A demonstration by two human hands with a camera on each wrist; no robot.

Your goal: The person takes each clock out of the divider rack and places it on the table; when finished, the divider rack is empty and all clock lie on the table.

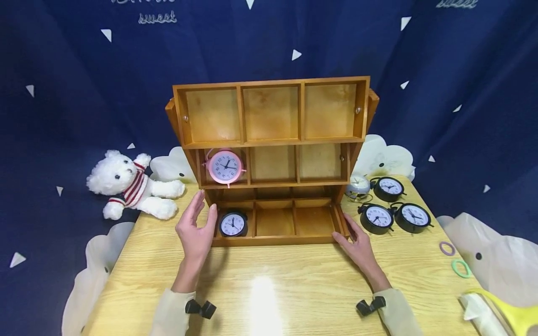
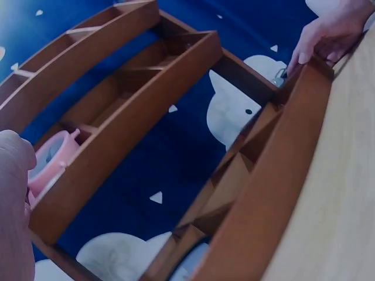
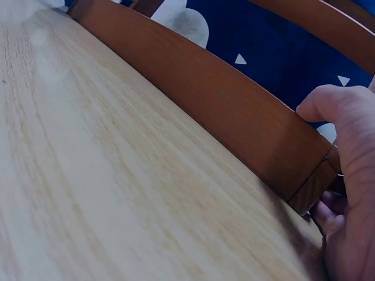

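Note:
A brown wooden three-tier shelf (image 1: 275, 240) stands on the table, its tiers split into compartments. My right hand (image 1: 357, 245) grips the right end of its bottom tier. In the right wrist view the thumb (image 3: 328, 102) lies over the tier's upper edge, with fingers bent at the end face. My left hand (image 1: 196, 231) is raised by the shelf's left side, fingers spread and holding nothing. A pink alarm clock (image 1: 225, 166) sits in the middle tier's left compartment. In the bottom tier's left compartment is a black alarm clock (image 1: 233, 224).
Right of the shelf stand several clocks, including a black one (image 1: 377, 217) and a pale one (image 1: 358, 185). A white teddy bear (image 1: 136, 186) leans at the left. Purple (image 1: 447, 248) and green rings (image 1: 461, 268) and a yellow object (image 1: 514, 312) lie at the right edge.

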